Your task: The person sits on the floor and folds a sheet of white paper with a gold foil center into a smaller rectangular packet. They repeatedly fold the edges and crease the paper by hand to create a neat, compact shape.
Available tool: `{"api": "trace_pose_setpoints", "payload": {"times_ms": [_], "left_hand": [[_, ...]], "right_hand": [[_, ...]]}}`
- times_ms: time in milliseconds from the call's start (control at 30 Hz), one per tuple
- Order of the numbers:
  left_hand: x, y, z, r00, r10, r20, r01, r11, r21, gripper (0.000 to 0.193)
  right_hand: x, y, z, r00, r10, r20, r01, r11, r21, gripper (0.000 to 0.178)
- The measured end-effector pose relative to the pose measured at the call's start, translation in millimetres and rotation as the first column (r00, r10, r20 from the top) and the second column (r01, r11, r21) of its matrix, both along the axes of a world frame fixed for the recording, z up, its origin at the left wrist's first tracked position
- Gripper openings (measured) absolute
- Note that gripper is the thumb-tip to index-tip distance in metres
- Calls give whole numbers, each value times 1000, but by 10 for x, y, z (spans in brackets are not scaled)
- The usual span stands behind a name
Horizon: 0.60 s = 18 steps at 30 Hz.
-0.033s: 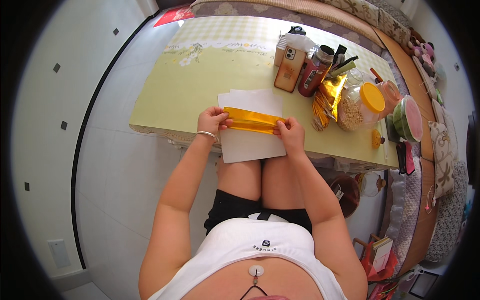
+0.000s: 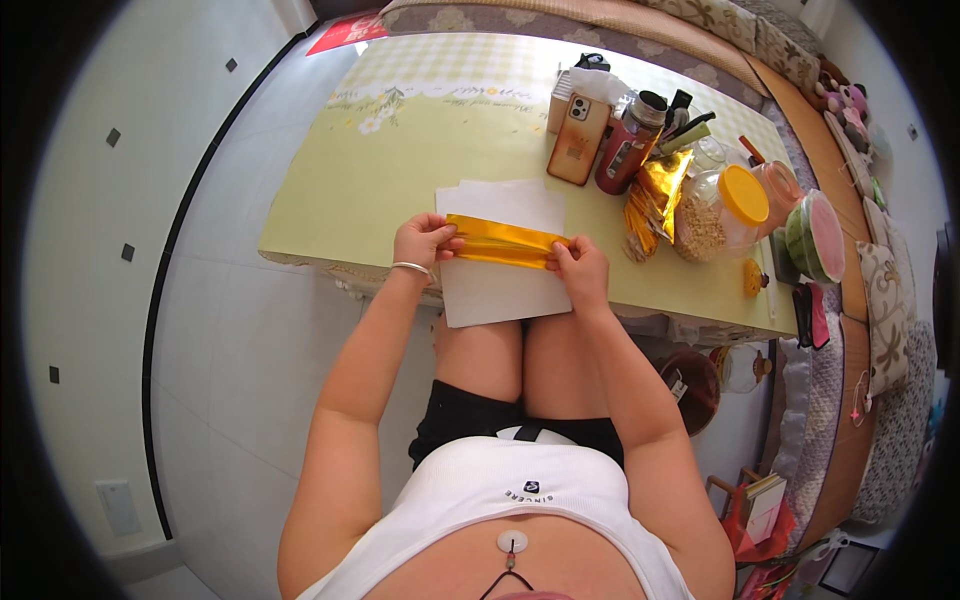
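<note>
My left fingers [image 2: 444,235] and right fingers [image 2: 566,257] pinch opposite ends of the gold foil strip [image 2: 505,243], over white paper [image 2: 505,298] at the counter's [image 2: 340,195] near edge; it looks light, slick, easily creased, so its ends seem the best hold.

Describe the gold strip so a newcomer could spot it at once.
Find the pale green table, then the white sheets overhanging its near edge. The gold strip crosses over them, one end pinched in the left hand, the other in the right hand. Unlike the gold packet beside the yellow-lidded jar, it is one long, narrow band.
</note>
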<state>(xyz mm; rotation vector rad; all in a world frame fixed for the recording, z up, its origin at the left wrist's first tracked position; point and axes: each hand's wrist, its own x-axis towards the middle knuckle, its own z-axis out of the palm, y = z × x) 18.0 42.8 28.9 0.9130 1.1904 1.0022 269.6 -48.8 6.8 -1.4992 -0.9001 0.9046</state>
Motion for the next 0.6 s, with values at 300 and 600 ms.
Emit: {"api": "trace_pose_setpoints", "payload": {"times_ms": [300,600], "left_hand": [[-55,75,103,980,-200,1,200,979,-30,6],[-139,41,-45,979,-198,-41,195,979,-66,8]], "right_hand": [[8,-4,-83,999,-7,-38,8,1000,21,17],[7,1,-34,997,-19,-80,17,999,-30,19]]}}
